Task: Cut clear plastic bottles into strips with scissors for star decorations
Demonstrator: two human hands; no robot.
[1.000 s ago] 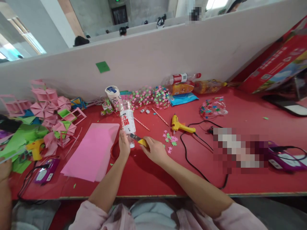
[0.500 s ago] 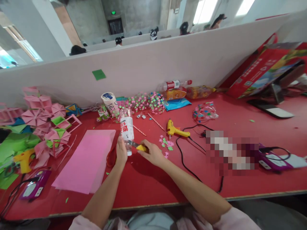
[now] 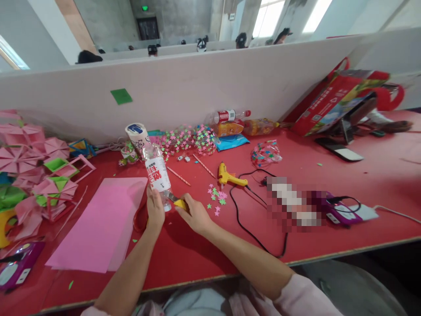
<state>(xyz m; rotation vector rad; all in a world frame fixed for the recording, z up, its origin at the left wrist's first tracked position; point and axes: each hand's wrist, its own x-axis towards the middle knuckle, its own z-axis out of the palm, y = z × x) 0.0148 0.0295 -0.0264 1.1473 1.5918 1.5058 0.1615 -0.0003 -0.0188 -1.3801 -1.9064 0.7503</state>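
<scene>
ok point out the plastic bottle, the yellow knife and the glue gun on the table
plastic bottle (image 3: 157,173), head view, on its red and white label
yellow knife (image 3: 180,203), head view, on the yellow handle at the right hand
glue gun (image 3: 226,177), head view, on its yellow body

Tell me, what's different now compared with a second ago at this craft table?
Very little in the hands themselves. The head camera swung right, so everything slid left in view. The plastic bottle now leans a bit more to the left. Unchanged: the left hand grips the bottle's lower end, and the right hand keeps the yellow utility knife with its blade at the bottle. The glue gun and pink paper lie as before.
</scene>
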